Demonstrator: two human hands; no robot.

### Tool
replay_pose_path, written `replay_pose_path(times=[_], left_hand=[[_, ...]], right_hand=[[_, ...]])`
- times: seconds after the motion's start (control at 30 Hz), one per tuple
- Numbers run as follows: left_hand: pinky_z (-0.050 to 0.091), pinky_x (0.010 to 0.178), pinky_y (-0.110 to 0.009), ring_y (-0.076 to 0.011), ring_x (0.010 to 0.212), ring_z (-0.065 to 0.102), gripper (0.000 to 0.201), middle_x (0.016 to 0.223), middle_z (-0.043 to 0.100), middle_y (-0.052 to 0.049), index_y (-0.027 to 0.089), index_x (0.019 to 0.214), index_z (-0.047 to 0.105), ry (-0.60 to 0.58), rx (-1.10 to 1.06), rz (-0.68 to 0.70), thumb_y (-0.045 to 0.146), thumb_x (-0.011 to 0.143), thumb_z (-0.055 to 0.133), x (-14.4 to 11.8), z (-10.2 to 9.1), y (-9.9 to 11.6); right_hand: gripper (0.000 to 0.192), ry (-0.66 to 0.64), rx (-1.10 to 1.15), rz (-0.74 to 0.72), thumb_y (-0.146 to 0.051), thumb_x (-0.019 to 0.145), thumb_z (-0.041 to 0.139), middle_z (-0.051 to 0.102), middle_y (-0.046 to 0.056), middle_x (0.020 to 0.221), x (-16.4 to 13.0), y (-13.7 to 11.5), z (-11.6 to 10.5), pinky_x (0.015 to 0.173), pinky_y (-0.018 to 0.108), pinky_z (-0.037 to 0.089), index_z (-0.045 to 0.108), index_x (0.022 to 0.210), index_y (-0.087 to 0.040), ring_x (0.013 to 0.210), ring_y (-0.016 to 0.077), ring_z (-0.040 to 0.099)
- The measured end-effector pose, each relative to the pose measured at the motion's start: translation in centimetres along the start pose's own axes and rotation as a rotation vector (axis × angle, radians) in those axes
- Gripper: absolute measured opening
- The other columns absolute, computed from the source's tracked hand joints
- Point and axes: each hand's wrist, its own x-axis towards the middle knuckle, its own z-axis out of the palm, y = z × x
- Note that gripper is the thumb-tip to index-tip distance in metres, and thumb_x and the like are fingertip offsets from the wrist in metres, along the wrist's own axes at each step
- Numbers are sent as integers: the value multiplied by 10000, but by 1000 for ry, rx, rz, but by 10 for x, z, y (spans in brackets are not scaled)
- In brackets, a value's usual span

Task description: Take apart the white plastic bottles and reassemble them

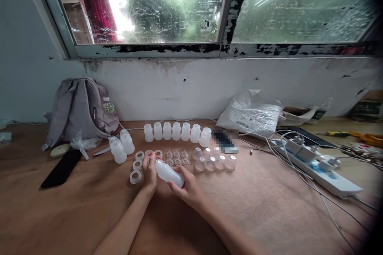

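A: Far left of the desk?

B: A grey backpack against the wall, with a green-labelled water bottle in its side pocket. In front lie a round pale disc, a crumpled clear bag and a black phone.

A: Moving right?

B: Two white bottles stand apart from the rest, just left of a scatter of white rings. Behind these, a row of seven bottles runs parallel to the wall.

A: And the hands?

B: The left hand has its fingers curled about the neck end of a white bottle lying nearly horizontal just above the desk. The right hand cups the base end from below, closed on it. Whether a ring is already seated on the neck cannot be told; the left fingers cover it.

A: Which step does this appear to be?

B: Judged from the layout, fitting or turning a part at the bottle's neck. The next move would call for a steady base grip while the left fingers work the mouth.

A: Farther right?

B: Small valve-like pieces, then clear domed caps, a white plastic bag, and a power strip with plugs and trailing cables.
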Motion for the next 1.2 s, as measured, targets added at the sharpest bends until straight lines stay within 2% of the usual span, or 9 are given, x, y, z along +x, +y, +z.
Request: replay_pose_path(times=[0.13, 0.33, 0.63, 0.77, 0.83, 0.9, 0.97, 1.07, 1.2], left_hand=[[459, 486, -252, -128, 499, 557, 224, 629, 518, 23, 185, 659, 469, 5, 0, 20, 387, 753, 489, -1, -1, -2], [466, 503, -261, -140, 521, 572, 238, 627, 528, 18, 178, 639, 474, 45, 11, 5, 391, 743, 484, -1, -1, -1], [473, 533, -264, -154, 547, 590, 242, 616, 568, -1, 184, 620, 500, 83, 77, 20, 386, 747, 461, 0, 0, 3], [478, 535, -277, -149, 523, 595, 187, 616, 580, 13, 197, 658, 493, 184, -18, -118, 370, 728, 478, 9, -5, 6], [482, 542, -285, -135, 496, 588, 163, 626, 577, 22, 202, 692, 469, 242, -63, -175, 362, 721, 481, 17, -10, 8], [486, 559, -299, -131, 495, 586, 179, 640, 572, 21, 200, 718, 454, 248, -72, -188, 376, 719, 485, 22, -15, 11], [489, 587, -311, -139, 543, 596, 198, 675, 570, 13, 200, 769, 454, 190, -74, -155, 390, 724, 482, 21, -17, 14], [478, 671, -310, -161, 729, 603, 201, 828, 575, -15, 213, 898, 444, -10, 15, -4, 338, 742, 462, 7, -13, 15], [413, 832, -313, -184, 958, 530, 307, 1018, 539, -64, 206, 1024, 421, -297, 348, 187, 256, 735, 513, -23, 1, 7]], right_hand=[[290, 40, -156, -92, -300, 719, 551, 578, 56, 884, -3, 4, 3, 644, 263, 461, 522, 989, -198, 748, 176, 560], [389, 90, -365, -214, -296, 727, 542, 557, 84, 895, -6, 15, 7, 579, 264, 458, 502, 1102, -198, 715, 179, 561], [362, 161, -458, -397, -206, 729, 560, 521, 92, 1027, -6, 19, 5, 722, 356, 468, 572, 1080, -293, 848, 213, 527], [402, 164, -488, -479, -88, 725, 525, 505, 62, 1074, -7, 22, 2, 807, 403, 438, 587, 1033, -338, 955, 221, 486], [412, 225, -457, -494, -66, 724, 521, 489, 55, 1096, -7, 23, 0, 844, 416, 422, 581, 1025, -339, 1012, 228, 457], [403, 326, -369, -445, -100, 729, 545, 470, 71, 1109, -5, 24, -3, 849, 412, 426, 543, 1073, -310, 1031, 234, 448], [428, 435, -251, -340, -168, 736, 569, 467, 90, 1103, 0, 23, -7, 828, 406, 440, 474, 1142, -268, 1019, 235, 461], [442, 580, -70, -96, -283, 759, 553, 482, 101, 1093, 9, 22, -18, 754, 379, 468, 421, 1177, -221, 965, 230, 490], [436, 763, 176, 182, -367, 762, 534, 524, 80, 1002, 20, 29, -41, 646, 307, 471, 442, 1147, -183, 782, 178, 534]])
